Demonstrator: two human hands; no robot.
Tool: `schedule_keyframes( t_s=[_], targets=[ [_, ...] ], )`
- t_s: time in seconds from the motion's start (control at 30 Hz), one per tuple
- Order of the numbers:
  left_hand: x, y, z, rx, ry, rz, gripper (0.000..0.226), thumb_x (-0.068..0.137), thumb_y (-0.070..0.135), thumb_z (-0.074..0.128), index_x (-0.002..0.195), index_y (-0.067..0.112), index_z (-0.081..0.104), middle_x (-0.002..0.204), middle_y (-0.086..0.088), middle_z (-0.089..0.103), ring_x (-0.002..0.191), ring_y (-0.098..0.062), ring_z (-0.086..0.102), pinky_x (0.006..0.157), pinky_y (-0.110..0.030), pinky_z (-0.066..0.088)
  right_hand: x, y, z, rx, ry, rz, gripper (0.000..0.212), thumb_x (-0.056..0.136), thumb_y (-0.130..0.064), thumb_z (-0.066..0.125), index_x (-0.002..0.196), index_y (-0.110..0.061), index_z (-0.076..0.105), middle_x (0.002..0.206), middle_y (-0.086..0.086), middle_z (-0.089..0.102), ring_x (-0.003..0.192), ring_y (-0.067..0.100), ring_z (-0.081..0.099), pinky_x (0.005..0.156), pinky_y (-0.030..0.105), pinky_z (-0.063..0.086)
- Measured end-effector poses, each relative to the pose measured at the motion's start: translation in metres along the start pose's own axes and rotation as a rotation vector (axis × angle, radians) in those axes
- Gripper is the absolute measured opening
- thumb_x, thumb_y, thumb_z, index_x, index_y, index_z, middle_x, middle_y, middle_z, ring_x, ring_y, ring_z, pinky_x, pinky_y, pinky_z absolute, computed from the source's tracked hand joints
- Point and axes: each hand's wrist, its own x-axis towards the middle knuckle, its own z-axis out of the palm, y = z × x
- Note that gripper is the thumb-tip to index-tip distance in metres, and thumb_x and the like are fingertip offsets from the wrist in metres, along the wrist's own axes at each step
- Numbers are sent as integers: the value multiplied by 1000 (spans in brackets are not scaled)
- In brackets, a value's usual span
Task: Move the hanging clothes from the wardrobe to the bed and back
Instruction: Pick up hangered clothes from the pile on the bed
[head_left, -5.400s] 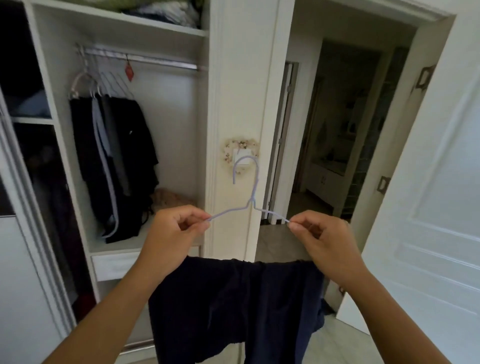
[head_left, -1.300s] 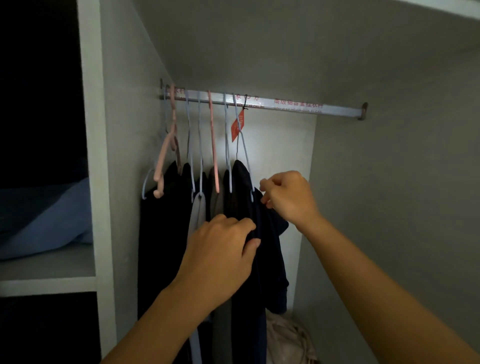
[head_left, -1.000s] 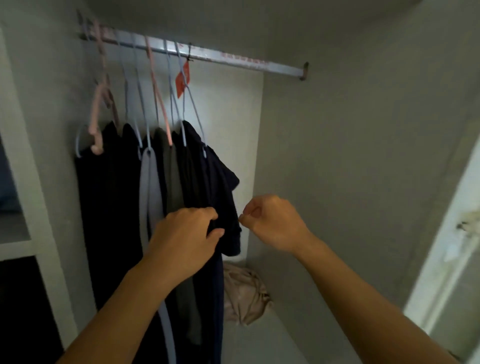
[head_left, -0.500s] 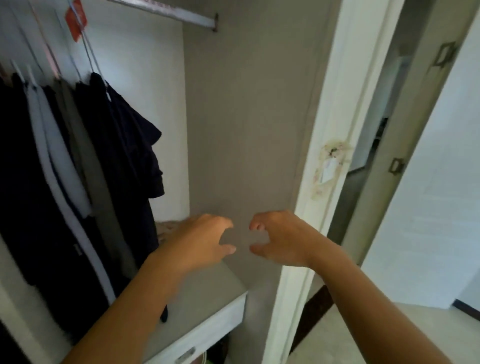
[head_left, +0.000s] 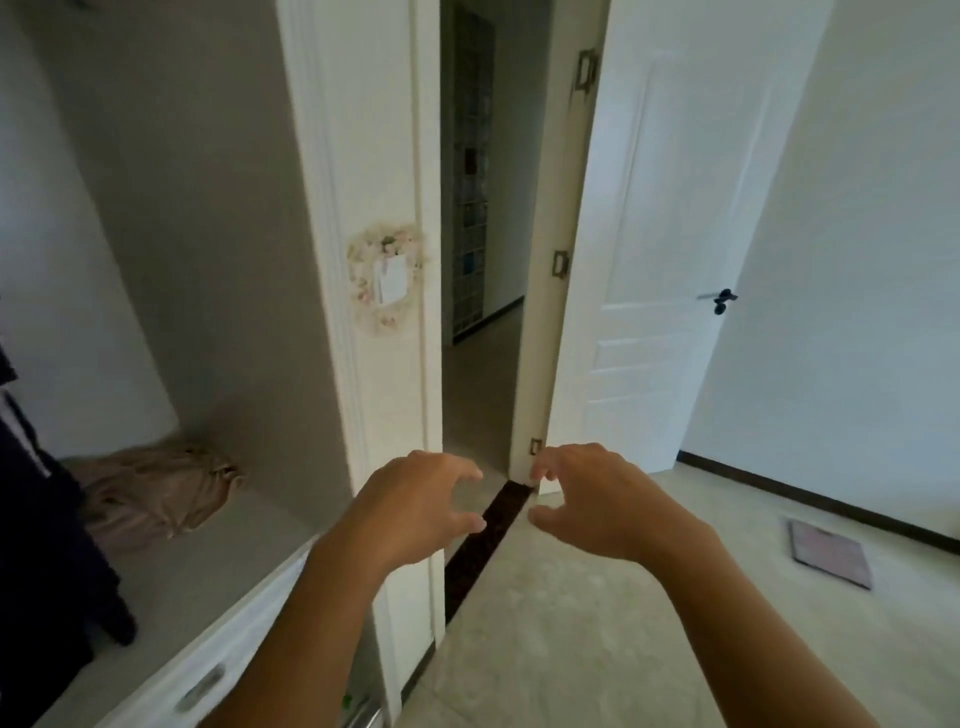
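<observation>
Both my hands float in front of me at chest height and hold nothing. My left hand (head_left: 415, 506) has loosely curved fingers, and my right hand (head_left: 597, 501) mirrors it a short gap to the right. The wardrobe (head_left: 218, 270) stands on my left with its inside wall bare. Only the dark lower edge of the hanging clothes (head_left: 47, 545) shows at the far left border. The rail and the hangers are out of view. No bed is in view.
A beige bundle of cloth (head_left: 156, 488) lies on the wardrobe's shelf above a white drawer (head_left: 208, 680). A white door (head_left: 670, 234) stands ajar onto a corridor ahead. A flat grey scale (head_left: 831, 553) lies on the pale floor at right.
I hung the navy garment on the rail, let go of it, and drew both hands back. My view has swung right, from the wardrobe towards the door.
</observation>
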Motion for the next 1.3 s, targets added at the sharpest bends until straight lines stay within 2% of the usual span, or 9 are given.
schedule_keyframes(
  t_s=[0.1,0.2,0.3,0.43,0.63,0.73,0.83,1.0,1.3],
  targets=[
    [8,46,20,-12,-9,77,54,83,48,73,133,38,55,131,13,61,113,-11,60,81,-20,37,-36,39,-10,-19,28,86,35,87,-44,65,118,-29,58,118,-9,62,94,7,51,77,22,38],
    [23,92,45,-31,-67,163,54,81,48,74,131,36,58,127,13,63,110,-11,61,79,-22,39,-73,76,-13,-26,60,200,39,87,-45,66,121,-29,57,121,-10,61,96,7,50,79,24,38],
    [40,132,75,-15,-153,239,58,80,50,76,133,38,55,132,10,60,116,-13,59,87,-27,45,-111,113,-11,-40,79,329,42,88,-47,63,124,-29,55,121,-8,62,104,12,55,79,25,40],
    [59,182,115,13,-233,345,64,77,52,78,135,39,54,136,9,58,119,-14,58,96,-33,44,-159,156,-10,-52,159,515,48,86,-48,64,128,-29,52,117,-7,64,103,15,60,76,26,41],
    [88,259,176,51,-322,599,73,75,58,76,139,39,49,138,10,58,123,-14,56,100,-34,43,-219,207,-13,-56,214,789,53,87,-46,64,134,-26,50,121,-4,63,109,17,60,86,30,45],
    [105,297,203,52,-372,726,71,75,59,75,138,40,50,138,11,58,123,-14,55,99,-33,43,-241,230,-18,-75,240,919,52,88,-46,63,134,-27,49,121,-3,62,109,18,59,80,28,42],
    [123,334,224,51,-436,844,68,75,58,75,137,40,52,138,13,57,124,-13,54,101,-34,43,-259,251,-23,-86,274,1052,53,87,-45,61,135,-26,47,121,-1,61,107,20,59,83,32,47],
    [146,383,256,46,-497,993,68,75,58,75,136,39,52,137,12,58,125,-13,54,102,-35,42,-280,274,-18,-30,364,1238,69,86,-42,61,146,-29,30,117,-3,57,106,21,56,85,35,49],
    [134,469,312,31,-601,1244,70,77,59,73,138,35,51,135,7,60,126,-16,52,102,-35,40,-338,313,0,7,401,1482,69,87,-46,62,148,-31,34,135,-4,54,121,20,52,96,35,46]
  ],
)
